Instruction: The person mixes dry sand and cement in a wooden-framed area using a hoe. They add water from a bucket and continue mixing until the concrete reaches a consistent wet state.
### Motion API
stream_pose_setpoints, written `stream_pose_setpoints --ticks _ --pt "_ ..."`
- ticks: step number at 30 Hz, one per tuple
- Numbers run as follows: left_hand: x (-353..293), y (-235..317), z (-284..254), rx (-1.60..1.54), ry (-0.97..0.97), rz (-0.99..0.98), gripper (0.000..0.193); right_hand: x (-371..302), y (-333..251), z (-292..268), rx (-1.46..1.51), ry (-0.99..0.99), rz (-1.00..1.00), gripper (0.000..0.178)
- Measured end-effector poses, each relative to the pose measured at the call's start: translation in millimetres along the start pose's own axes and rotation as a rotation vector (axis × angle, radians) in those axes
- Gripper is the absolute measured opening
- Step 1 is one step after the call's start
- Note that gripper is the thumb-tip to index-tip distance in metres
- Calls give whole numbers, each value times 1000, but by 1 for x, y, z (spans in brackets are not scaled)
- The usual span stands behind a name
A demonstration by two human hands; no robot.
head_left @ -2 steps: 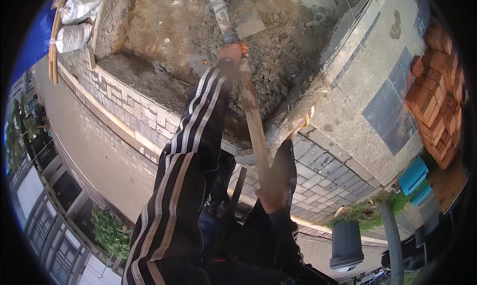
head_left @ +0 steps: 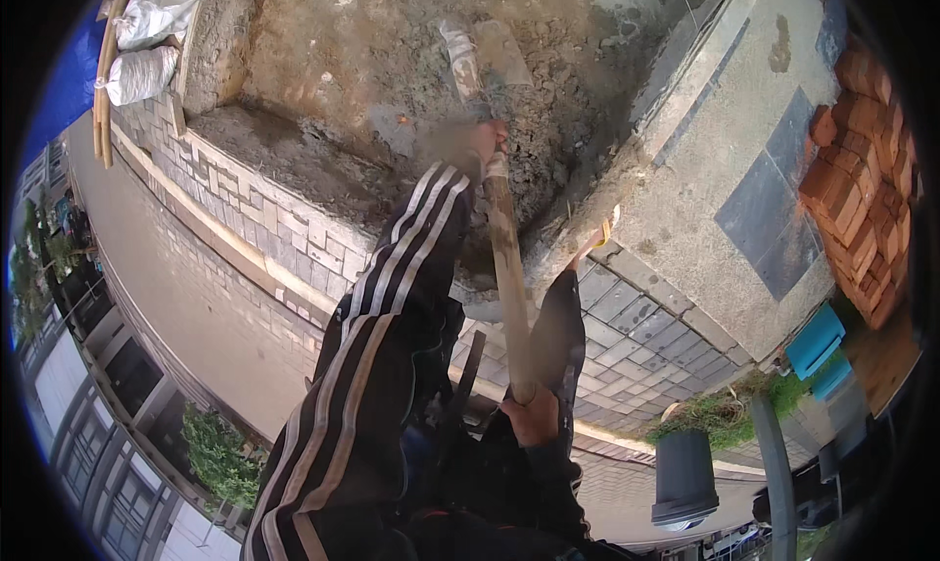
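My left hand (head_left: 482, 142), at the end of a black sleeve with white stripes, is closed round the upper part of a long wooden handle (head_left: 507, 257). My right hand (head_left: 534, 416) grips the same handle near its lower end, close to my body. The handle slants up and slightly left over rough, dug-up soil (head_left: 548, 120). Beyond my left hand a pale, dirty shaft (head_left: 462, 60) continues, with a flat grey square plate (head_left: 504, 54) beside it. Whether that plate is joined to the shaft, I cannot tell. Blur softens my left hand.
A light concrete slab (head_left: 705, 179) with dark tiles (head_left: 769, 199) borders the pit on the right. Stacked red bricks (head_left: 852, 199) stand farther right. White sacks (head_left: 142, 74) lie at the upper left. Low block edging (head_left: 245, 194) and a dark bin (head_left: 683, 473) are nearer.
My left hand has shifted right and down toward me, still round the handle. The pale shaft has come nearer with it, while my right hand stays almost in place.
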State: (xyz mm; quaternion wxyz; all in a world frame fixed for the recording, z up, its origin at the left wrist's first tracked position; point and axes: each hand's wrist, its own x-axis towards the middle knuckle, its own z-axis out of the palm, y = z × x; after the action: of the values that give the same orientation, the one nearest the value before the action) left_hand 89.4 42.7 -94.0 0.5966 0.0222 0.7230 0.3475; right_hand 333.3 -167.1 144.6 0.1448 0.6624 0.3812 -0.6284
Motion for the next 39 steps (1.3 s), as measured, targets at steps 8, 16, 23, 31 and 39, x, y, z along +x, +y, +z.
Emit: stream_pose_setpoints --ticks 8,16,23,31,39 --pt "-169 -65 -12 -34 114 -234 19 -152 63 -12 -223 40 353 39" --pt "-49 177 64 -158 -112 237 18 39 -39 -32 68 316 -277 28" --pt "191 217 171 182 -341 289 14 164 -121 -73 435 0 -491 26" --pt "140 127 261 603 -469 290 12 54 -117 -71 1017 73 -77 17" --pt "54 20 104 6 -482 -199 9 -53 -102 26 1053 -36 110 20"
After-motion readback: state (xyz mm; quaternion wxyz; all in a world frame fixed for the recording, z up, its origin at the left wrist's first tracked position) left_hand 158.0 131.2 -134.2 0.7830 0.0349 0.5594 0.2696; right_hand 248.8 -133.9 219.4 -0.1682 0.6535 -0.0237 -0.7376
